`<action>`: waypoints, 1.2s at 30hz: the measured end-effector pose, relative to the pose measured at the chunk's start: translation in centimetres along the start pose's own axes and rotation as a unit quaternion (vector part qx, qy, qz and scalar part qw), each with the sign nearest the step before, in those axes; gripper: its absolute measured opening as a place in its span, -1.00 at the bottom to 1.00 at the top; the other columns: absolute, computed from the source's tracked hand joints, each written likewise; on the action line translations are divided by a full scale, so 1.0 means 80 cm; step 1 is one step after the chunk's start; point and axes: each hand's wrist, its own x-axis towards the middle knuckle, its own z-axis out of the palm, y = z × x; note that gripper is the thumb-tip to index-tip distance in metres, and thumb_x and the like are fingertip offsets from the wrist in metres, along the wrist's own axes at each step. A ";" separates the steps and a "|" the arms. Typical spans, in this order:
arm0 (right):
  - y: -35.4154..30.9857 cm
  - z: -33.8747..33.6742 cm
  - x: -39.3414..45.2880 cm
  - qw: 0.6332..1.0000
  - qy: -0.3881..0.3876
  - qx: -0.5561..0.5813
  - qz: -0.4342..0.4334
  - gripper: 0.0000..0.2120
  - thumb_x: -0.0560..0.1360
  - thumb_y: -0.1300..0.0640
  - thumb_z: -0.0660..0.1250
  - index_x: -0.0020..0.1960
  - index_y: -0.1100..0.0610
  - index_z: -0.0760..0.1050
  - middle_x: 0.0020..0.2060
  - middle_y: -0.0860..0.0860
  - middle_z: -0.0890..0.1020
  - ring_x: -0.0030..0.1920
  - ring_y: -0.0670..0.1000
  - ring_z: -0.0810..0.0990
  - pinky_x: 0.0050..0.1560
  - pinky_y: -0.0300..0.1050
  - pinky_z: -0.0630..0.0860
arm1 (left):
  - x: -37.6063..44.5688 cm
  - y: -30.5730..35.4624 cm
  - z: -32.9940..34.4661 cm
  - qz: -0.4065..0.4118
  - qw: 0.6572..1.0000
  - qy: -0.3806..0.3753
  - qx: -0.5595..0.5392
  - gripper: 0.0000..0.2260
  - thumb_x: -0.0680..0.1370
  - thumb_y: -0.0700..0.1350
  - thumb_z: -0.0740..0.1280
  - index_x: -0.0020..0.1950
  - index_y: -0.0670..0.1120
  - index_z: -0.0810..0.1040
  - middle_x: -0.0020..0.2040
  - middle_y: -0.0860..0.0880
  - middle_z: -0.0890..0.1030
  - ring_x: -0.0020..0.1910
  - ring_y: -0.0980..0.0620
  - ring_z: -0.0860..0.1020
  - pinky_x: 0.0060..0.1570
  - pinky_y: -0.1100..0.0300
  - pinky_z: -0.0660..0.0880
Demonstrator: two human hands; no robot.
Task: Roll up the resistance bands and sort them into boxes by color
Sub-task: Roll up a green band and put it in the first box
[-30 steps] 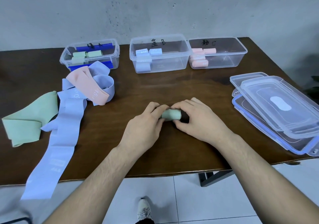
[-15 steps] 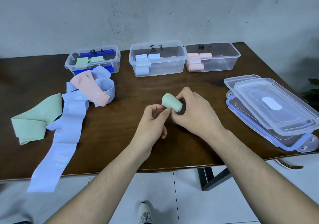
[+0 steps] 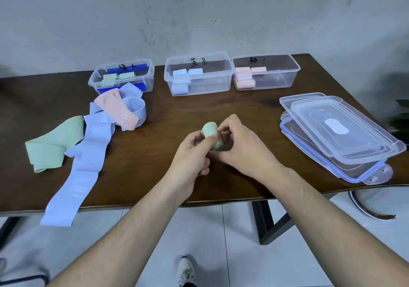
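Both hands — left [image 3: 190,154], right [image 3: 241,147] — pinch the rolled green band [image 3: 211,132] above the table [image 3: 155,176].

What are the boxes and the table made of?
The boxes look like clear, glossy plastic: you can see the rolled bands through their walls. The table looks like dark brown wood with a smooth, slightly shiny finish, though it could be a veneer.

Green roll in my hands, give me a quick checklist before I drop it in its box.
1. Green roll wound tight: ok, no loose tail shows.
2. Both hands grip it, left hand, right hand: ok.
3. Green box has no lid on: ok.
4. Room left in it: cannot tell, rolls already inside.
5. Path there clear: not ok, loose bands lie in front of it.
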 end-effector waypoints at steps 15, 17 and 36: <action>-0.003 -0.013 0.019 0.994 -0.063 0.031 -0.080 -0.20 0.37 -0.04 0.58 0.47 -0.11 0.23 0.29 -0.20 0.46 0.29 -0.21 0.37 0.22 -0.35 0.30 | -0.007 0.020 -0.012 0.008 0.999 0.010 0.034 -0.81 0.57 -0.02 0.33 0.17 0.02 0.62 -0.27 0.03 0.51 -0.48 0.15 0.32 -0.48 0.27 0.25; -0.004 -0.013 0.024 0.994 -0.071 0.012 -0.087 -0.25 0.37 -0.05 0.57 0.46 -0.12 0.29 0.27 -0.21 0.48 0.23 -0.21 0.40 0.18 -0.33 0.33 | -0.005 0.023 -0.014 0.002 0.999 0.011 0.047 -0.82 0.58 -0.02 0.34 0.16 0.04 0.61 -0.25 0.02 0.53 -0.47 0.14 0.34 -0.47 0.28 0.27; -0.067 0.049 0.161 0.995 0.087 -0.017 -0.051 -0.47 0.40 -0.04 0.50 0.32 -0.10 0.41 0.07 -0.11 0.53 0.05 -0.09 0.48 -0.03 -0.23 0.39 | 0.101 0.101 -0.119 0.025 0.993 0.004 0.114 -0.78 0.53 0.06 0.42 0.07 -0.04 0.59 -0.32 0.05 0.45 -0.45 0.14 0.28 -0.48 0.25 0.26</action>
